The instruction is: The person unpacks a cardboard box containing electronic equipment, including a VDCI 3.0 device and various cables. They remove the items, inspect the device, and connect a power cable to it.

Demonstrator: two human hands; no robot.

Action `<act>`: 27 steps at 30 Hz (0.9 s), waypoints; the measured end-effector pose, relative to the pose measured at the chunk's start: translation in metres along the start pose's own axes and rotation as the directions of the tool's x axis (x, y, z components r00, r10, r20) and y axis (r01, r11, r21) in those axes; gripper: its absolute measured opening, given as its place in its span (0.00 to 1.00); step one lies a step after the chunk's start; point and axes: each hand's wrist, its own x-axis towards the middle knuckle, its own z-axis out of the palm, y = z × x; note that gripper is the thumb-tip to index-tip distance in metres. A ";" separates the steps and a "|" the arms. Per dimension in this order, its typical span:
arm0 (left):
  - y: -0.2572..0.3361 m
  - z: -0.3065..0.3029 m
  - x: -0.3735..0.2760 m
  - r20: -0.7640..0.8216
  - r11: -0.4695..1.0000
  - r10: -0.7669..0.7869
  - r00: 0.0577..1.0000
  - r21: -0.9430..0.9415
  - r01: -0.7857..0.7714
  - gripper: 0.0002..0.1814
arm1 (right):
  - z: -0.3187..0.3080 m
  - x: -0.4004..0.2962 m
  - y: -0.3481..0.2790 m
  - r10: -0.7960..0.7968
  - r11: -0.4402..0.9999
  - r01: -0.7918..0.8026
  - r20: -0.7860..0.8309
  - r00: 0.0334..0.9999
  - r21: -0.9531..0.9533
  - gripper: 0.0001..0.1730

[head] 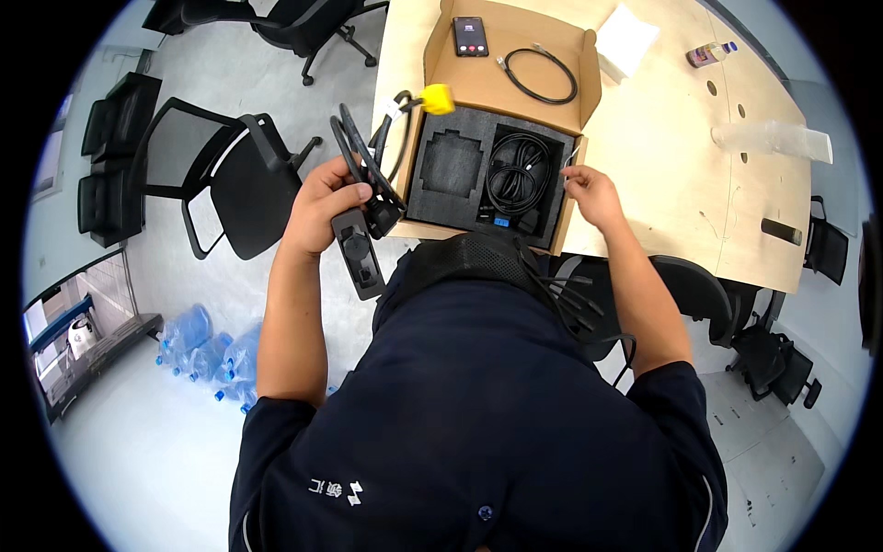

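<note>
My left hand grips a bundle of black cables with a yellow connector at one end and a black plug; a black elongated device hangs below the fingers. An open cardboard box lies on the table before me, its black foam insert showing an empty stepped recess and a compartment with coiled black cable and a blue connector. My right hand is at the box's right edge, thumb and fingertips close together; whether they pinch something thin there is unclear.
On the raised lid lie a smartphone and a short black cable. The wooden table also bears white paper, a bottle and a clear plastic container. An office chair stands left; bagged blue bottles lie on the floor.
</note>
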 end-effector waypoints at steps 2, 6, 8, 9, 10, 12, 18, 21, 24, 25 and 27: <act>-0.009 -0.001 -0.002 -0.030 1.000 -0.004 1.000 0.024 0.005 0.15 | 0.021 0.002 0.016 0.081 0.993 -0.085 0.059 0.995 0.076 0.15; -0.015 -0.002 -0.006 -0.057 0.999 -0.005 0.998 0.053 0.008 0.15 | 0.043 0.018 0.024 0.070 0.997 -0.072 0.064 0.995 0.018 0.16; -0.015 -0.001 -0.008 -0.063 0.999 -0.018 0.998 0.026 0.020 0.14 | 0.044 0.026 0.021 0.005 0.999 -0.004 0.018 1.000 -0.044 0.17; -0.014 -0.001 -0.009 -0.072 1.000 -0.019 0.997 0.012 0.020 0.14 | 0.044 0.028 0.018 -0.005 0.997 0.005 -0.003 1.000 -0.074 0.18; -0.013 0.001 -0.010 -0.060 1.000 -0.022 0.998 -0.004 0.022 0.14 | 0.043 0.027 0.013 -0.015 0.987 0.013 -0.009 1.000 -0.163 0.19; -0.010 0.004 -0.010 -0.028 0.999 -0.019 0.999 -0.032 0.018 0.14 | 0.042 0.022 -0.006 -0.019 0.942 0.010 -0.024 1.000 -0.337 0.20; 0.005 0.025 0.003 0.155 0.998 -0.059 0.986 0.009 0.058 0.12 | 0.038 -0.014 -0.131 -0.291 0.891 0.083 0.419 0.860 0.447 0.30; 0.008 0.044 0.016 0.244 0.997 -0.081 0.966 0.032 0.076 0.13 | 0.049 -0.031 -0.197 -0.417 0.821 0.128 0.433 0.799 0.556 0.32; 0.010 0.057 0.024 0.269 0.996 -0.069 0.961 0.073 0.051 0.17 | 0.059 -0.049 -0.228 -0.279 0.663 -0.172 0.454 0.846 0.729 0.27; 0.010 0.060 0.025 0.260 0.995 -0.068 0.963 0.082 0.048 0.19 | 0.060 -0.050 -0.232 -0.250 0.606 -0.199 0.422 0.872 0.771 0.23; 0.006 0.065 0.026 0.182 1.000 0.006 0.983 -0.012 -0.004 0.19 | 0.061 -0.053 -0.230 -0.223 0.546 -0.205 0.376 0.899 0.812 0.22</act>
